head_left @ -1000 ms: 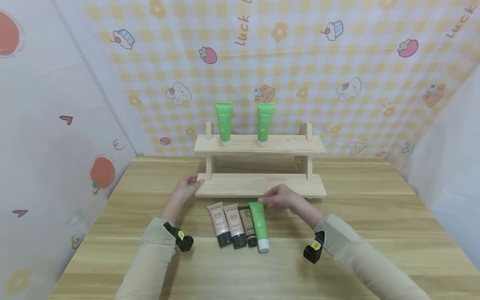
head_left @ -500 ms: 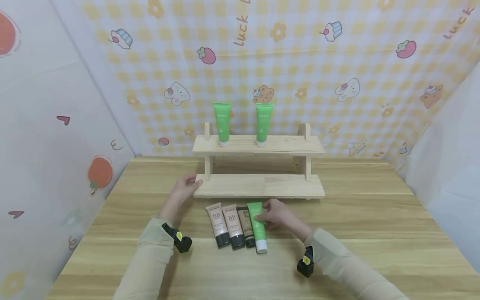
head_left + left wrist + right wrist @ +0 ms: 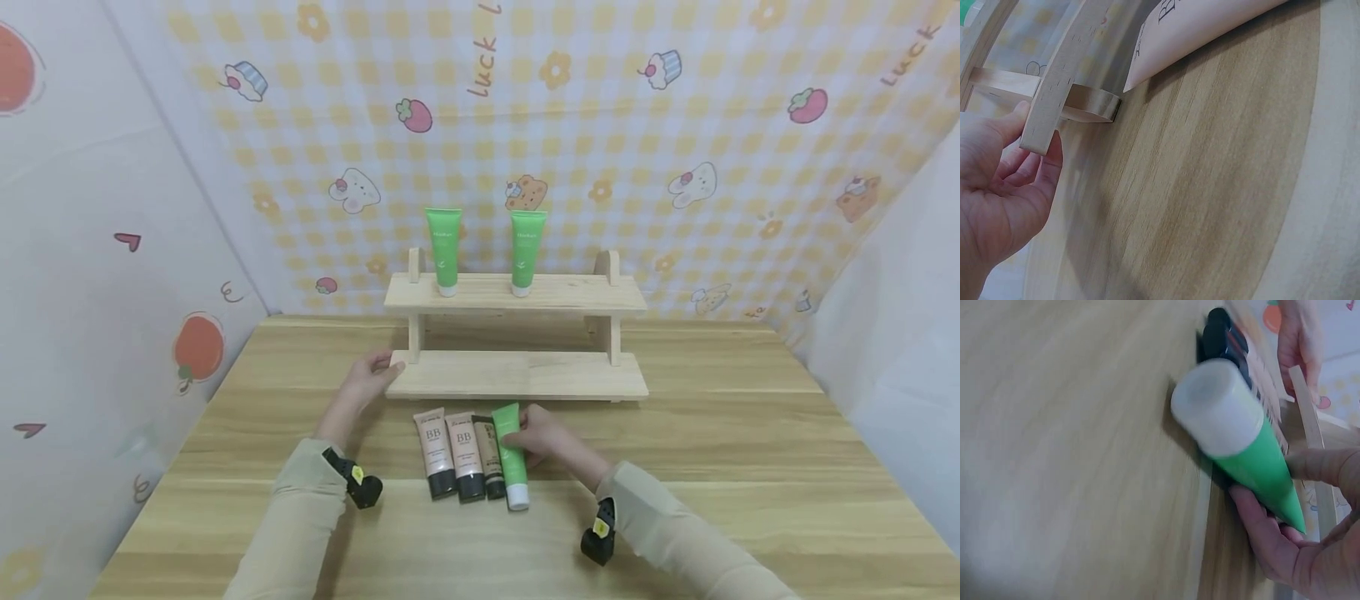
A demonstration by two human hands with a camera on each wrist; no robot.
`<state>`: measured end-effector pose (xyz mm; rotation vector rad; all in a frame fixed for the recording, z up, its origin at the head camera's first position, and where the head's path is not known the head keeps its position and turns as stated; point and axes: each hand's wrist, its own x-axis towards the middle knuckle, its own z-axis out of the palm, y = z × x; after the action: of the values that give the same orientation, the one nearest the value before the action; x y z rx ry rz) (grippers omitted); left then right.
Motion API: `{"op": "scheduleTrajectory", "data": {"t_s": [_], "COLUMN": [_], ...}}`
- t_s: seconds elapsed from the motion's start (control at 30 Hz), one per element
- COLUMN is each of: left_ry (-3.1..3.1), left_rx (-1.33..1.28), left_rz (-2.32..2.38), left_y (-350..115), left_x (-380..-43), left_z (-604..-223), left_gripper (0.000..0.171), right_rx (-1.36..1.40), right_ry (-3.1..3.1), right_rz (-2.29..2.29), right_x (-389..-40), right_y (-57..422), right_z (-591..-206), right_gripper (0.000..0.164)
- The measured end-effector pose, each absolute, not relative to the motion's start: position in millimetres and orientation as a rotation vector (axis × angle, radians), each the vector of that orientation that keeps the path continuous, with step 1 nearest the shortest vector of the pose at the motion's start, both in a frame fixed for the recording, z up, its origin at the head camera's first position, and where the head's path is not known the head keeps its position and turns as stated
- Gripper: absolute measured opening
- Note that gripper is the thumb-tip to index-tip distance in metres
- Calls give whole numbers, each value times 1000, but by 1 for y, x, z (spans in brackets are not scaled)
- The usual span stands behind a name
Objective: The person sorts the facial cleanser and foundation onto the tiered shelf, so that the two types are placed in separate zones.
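My right hand (image 3: 545, 433) grips a green tube with a white cap (image 3: 513, 463), thumb on its face and fingers beneath its edge. In the right wrist view the green tube (image 3: 1260, 462) fills the middle, its cap toward the camera. My left hand (image 3: 366, 380) pinches the left end of the lower board of a two-tier wooden shelf (image 3: 517, 377), thumb on top and fingers below. Beside the held tube lie a brown tube (image 3: 489, 454) and two pinkish BB cream tubes (image 3: 464, 454), all with black caps. Two more green tubes (image 3: 446, 250) stand cap-down on the upper board.
The wood-grain table (image 3: 720, 433) stretches to both sides of the shelf. Behind it hangs a yellow checked cloth (image 3: 622, 125) with cartoon prints, and a white printed cloth (image 3: 97, 275) closes off the left side.
My right hand has come down from the top of the green tube to its middle and taken hold of it. The tube has tilted slightly and shifted left. My left hand stays on the shelf.
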<state>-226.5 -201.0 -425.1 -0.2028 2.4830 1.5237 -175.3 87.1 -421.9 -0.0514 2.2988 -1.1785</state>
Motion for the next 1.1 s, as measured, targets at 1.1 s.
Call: {"op": "scheduleTrajectory", "data": {"t_s": [1.1], "left_ry": [2477], "left_rx": [-206], "left_rz": [1503], "left_y": [-200], "left_x": [-228], "left_z": [-424], "left_gripper": [63], "right_rx": [-105], "right_ry": [2184], "right_rz": [-1359], "right_x": [-186], "right_y": [143], "right_z": [-392], "right_gripper": [52]}}
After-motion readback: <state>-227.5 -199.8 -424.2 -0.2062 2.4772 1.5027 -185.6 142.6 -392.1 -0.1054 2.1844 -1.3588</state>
